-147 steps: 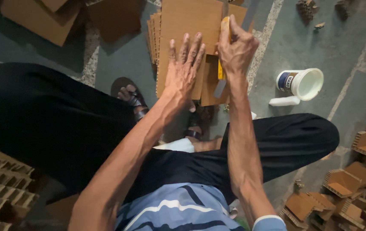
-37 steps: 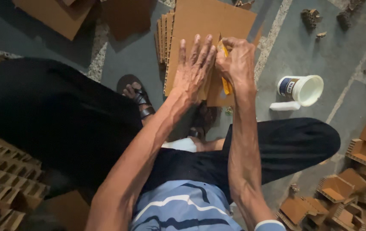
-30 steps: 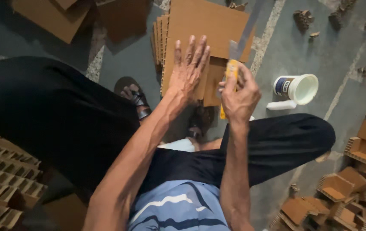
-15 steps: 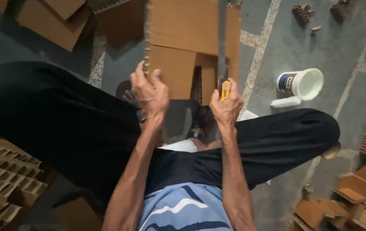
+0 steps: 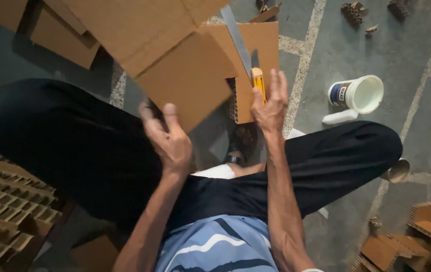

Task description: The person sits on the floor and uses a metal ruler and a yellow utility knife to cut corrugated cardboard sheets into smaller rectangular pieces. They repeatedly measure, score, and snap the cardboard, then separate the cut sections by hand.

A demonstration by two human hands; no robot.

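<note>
We held the large cardboard sheet (image 5: 175,60) lifted and tilted above our lap, our left hand (image 5: 167,143) with its grip pinching the sheet's lower corner. Our right hand (image 5: 271,103) had its fingers spread upward, the thumb pressing the yellow utility knife (image 5: 258,83) against the palm, its long blade (image 5: 235,35) pointing up past the sheet's edge. A white tub (image 5: 359,94) stood on the floor (image 5: 417,50) near our right knee.

Grey concrete floor (image 5: 412,45) with pale seams, white tub (image 5: 361,93) on it, folded cardboard pieces (image 5: 427,221) at right, honeycomb cardboard stack (image 5: 4,201) at left, dim, even light
</note>
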